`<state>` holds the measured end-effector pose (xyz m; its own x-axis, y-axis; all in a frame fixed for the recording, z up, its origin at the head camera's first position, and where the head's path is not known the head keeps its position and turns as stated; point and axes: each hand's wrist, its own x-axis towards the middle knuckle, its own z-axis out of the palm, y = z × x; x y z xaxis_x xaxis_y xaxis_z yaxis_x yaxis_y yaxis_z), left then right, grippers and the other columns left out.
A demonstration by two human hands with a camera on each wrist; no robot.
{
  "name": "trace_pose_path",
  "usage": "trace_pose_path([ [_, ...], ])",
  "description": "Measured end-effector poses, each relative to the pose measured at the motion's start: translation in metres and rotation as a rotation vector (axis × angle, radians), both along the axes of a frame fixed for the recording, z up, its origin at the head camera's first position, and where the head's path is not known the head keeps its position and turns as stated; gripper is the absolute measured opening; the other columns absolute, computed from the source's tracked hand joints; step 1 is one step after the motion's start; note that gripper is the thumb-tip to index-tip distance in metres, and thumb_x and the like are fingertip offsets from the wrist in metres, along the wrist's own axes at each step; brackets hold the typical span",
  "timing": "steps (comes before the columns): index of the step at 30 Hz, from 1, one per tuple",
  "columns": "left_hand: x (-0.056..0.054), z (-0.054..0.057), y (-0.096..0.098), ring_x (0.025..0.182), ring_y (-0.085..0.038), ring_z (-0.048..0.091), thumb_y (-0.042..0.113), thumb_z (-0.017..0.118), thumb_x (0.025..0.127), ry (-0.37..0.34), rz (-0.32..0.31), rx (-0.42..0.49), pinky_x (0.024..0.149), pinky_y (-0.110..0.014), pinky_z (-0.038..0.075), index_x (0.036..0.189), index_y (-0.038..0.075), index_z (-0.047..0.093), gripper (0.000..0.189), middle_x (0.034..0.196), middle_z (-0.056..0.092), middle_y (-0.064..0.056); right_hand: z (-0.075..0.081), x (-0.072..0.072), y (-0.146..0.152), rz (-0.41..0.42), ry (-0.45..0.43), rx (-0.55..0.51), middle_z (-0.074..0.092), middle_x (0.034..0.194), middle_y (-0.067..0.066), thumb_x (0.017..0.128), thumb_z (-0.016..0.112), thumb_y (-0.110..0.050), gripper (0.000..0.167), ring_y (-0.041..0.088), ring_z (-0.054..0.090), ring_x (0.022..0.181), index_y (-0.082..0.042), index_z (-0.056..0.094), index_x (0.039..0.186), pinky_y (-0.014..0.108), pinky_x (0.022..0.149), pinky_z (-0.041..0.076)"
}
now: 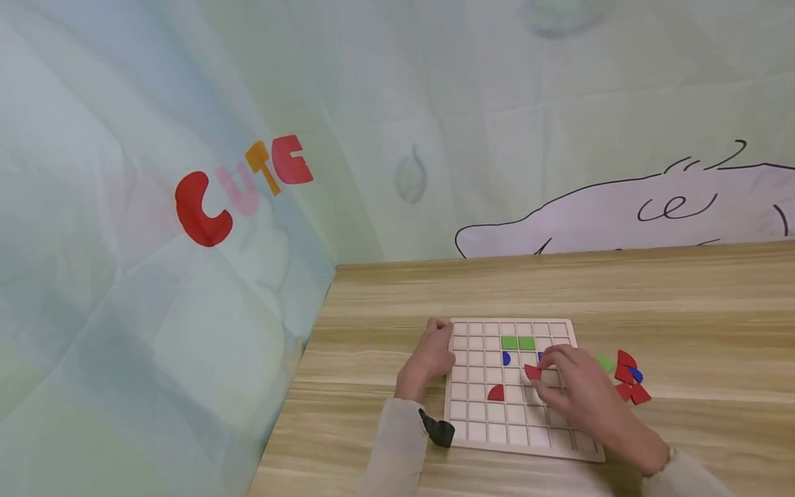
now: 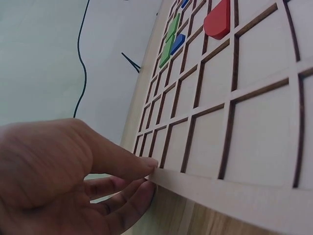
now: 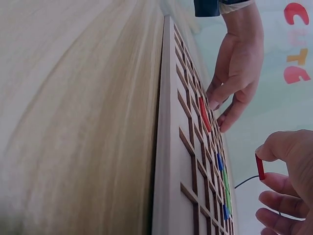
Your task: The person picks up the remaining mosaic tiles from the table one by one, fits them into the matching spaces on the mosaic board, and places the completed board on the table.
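Observation:
A pale wooden grid board (image 1: 475, 412) lies on the table. My left hand (image 1: 428, 354) holds its left edge; in the left wrist view the thumb (image 2: 142, 167) is at the rim, with the other fingers curled beside it. Over the board, my right hand (image 1: 580, 386) pinches a red quarter-circle piece (image 3: 259, 167) between thumb and fingers. Two green square pieces (image 1: 518, 342) sit side by side in the grid. Below them is a blue half-circle piece (image 1: 506, 359), and another blue piece (image 1: 540, 356) is partly hidden by my right hand. Lower left sits a red quarter-circle (image 1: 497, 393).
Right of the board, several loose red pieces (image 1: 641, 394) lie in a small pile with a green piece (image 1: 605, 363) and a blue one (image 1: 635, 374). The wood-grain table (image 1: 373, 297) meets printed cloth walls (image 1: 373, 138) at the back and left.

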<state>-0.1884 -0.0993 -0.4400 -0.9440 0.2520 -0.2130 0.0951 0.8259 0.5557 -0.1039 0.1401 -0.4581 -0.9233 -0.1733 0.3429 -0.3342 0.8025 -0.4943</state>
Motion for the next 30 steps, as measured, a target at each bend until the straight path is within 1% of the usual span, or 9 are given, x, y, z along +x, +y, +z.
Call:
trace_pose_path([
  [4,-0.001,0.000,0.000,0.124,-0.023,0.042,-0.010,0.049,0.085,0.007,-0.001,-0.004,0.100,-0.036,0.039,0.146,-0.001,0.035,0.064,0.143,0.033,-0.013,0.001,0.001,-0.003,-0.012,-0.051,-0.006,0.063,0.107,0.007,0.073,0.080,-0.022,0.022,0.027,0.056,0.100,-0.016,0.065,0.088,0.048,0.086,0.048],
  [7,0.000,0.000,0.000,0.126,-0.023,0.041,-0.010,0.049,0.085,0.004,-0.002,-0.001,0.101,-0.036,0.038,0.146,-0.001,0.035,0.064,0.144,0.032,-0.014,0.002,0.002,-0.005,-0.023,-0.071,-0.003,0.063,0.108,0.007,0.073,0.081,-0.023,0.023,0.027,0.056,0.101,-0.016,0.066,0.088,0.048,0.086,0.048],
  [11,0.000,0.000,0.000,0.126,-0.024,0.041,-0.010,0.049,0.085,0.004,-0.006,0.003,0.101,-0.037,0.038,0.146,-0.001,0.034,0.063,0.143,0.032,-0.014,0.002,0.004,-0.007,-0.015,-0.062,0.004,0.063,0.107,0.007,0.073,0.080,-0.024,0.022,0.027,0.057,0.100,-0.016,0.066,0.088,0.048,0.086,0.048],
  [18,0.001,0.001,0.000,0.125,-0.024,0.042,-0.009,0.050,0.084,0.026,-0.016,-0.012,0.103,-0.037,0.038,0.145,-0.003,0.036,0.063,0.142,0.034,-0.015,0.000,0.007,-0.012,0.010,-0.057,-0.006,0.062,0.108,0.005,0.074,0.080,-0.023,0.022,0.026,0.057,0.101,-0.016,0.065,0.088,0.048,0.087,0.048],
  [27,0.000,0.001,-0.001,0.126,-0.024,0.042,-0.009,0.050,0.085,0.016,-0.016,-0.022,0.101,-0.036,0.039,0.146,-0.002,0.035,0.062,0.144,0.033,-0.015,-0.002,0.009,-0.021,0.039,-0.050,0.004,0.062,0.103,0.000,0.076,0.078,-0.024,0.018,0.021,0.058,0.099,-0.019,0.064,0.085,0.044,0.086,0.050],
  [30,0.000,0.001,-0.001,0.125,-0.025,0.042,-0.009,0.050,0.086,0.011,-0.017,-0.025,0.099,-0.036,0.040,0.146,-0.002,0.035,0.062,0.144,0.032,-0.015,-0.004,0.010,-0.024,0.041,-0.065,-0.004,0.062,0.102,-0.001,0.076,0.079,-0.025,0.019,0.019,0.057,0.097,-0.020,0.063,0.085,0.043,0.086,0.049],
])
